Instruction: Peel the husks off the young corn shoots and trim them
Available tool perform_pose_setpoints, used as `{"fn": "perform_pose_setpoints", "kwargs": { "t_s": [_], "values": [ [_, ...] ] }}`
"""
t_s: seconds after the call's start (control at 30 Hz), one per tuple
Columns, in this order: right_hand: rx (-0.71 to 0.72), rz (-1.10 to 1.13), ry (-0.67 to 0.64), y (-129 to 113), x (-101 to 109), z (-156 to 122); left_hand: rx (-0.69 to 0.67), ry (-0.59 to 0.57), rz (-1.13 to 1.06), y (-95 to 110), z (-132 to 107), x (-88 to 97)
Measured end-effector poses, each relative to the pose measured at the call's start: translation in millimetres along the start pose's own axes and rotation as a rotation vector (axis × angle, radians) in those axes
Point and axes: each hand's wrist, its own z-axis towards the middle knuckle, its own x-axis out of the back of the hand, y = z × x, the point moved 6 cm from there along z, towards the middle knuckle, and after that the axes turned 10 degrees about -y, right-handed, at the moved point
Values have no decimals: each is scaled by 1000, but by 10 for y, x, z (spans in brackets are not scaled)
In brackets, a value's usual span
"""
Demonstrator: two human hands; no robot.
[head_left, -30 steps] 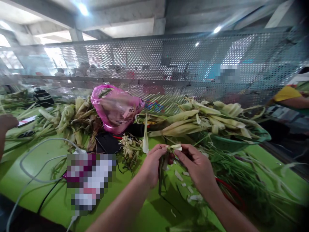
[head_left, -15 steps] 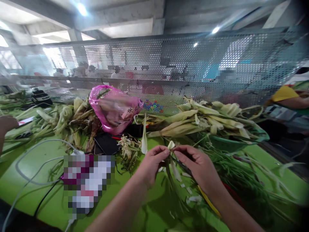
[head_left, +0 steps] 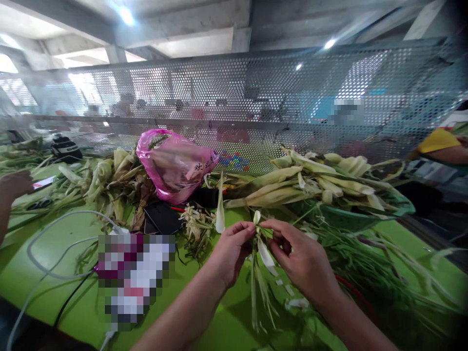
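Two hands of yours on one husk bundle, held up over the green counter, right of the pink bag and nearer you; its hanging strips overlap, can't count them. Left hand: thumb and index closed, gripping the bundle at its pale top. Right hand: fingers curled, index touching that same top; can't tell whether they grip a strand. Two big piles by the bag: one left husk heap, one right husk heap. One green basin, well right of the bag, with part of the right heap above it. One small husk clump in front of the bag, one pale husk leaf to its right. One black bottle well left of the bag; one other person's hand farther left. One perforated screen behind the bag.
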Motion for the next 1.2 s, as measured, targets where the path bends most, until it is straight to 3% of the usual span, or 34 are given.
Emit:
{"fn": "perform_pose_setpoints", "kwargs": {
  "t_s": [0.1, 0.23, 0.47, 0.7, 0.83, 0.97, 1.07, 1.2],
  "values": [
    [92, -55, 6, -71, 27, 3, 3, 23, 22, -3, -5, 20],
    [89, -11, -28, -80, 44, -2, 3, 41, 160, -2, 4, 33],
    [-122, 263, -35, 70, -8, -18, -152, 33, 529, 27, 27, 5],
    [-296, 489, -75, 180, -142, -11, -263, 4, 701, -67, 58, -3],
    [-287, 357, -121, 216, -162, -6, -225, 109, 636, -45, 78, 59],
    [-260, 117, -155, 233, -152, 18, -122, 164, 409, -60, 52, 89],
    [-252, 96, -154, 248, -144, 32, -70, 149, 262, -79, 24, 59],
    [-235, 148, -168, 289, -166, 39, -54, 139, 256, -85, 6, 44]
  ]
}}
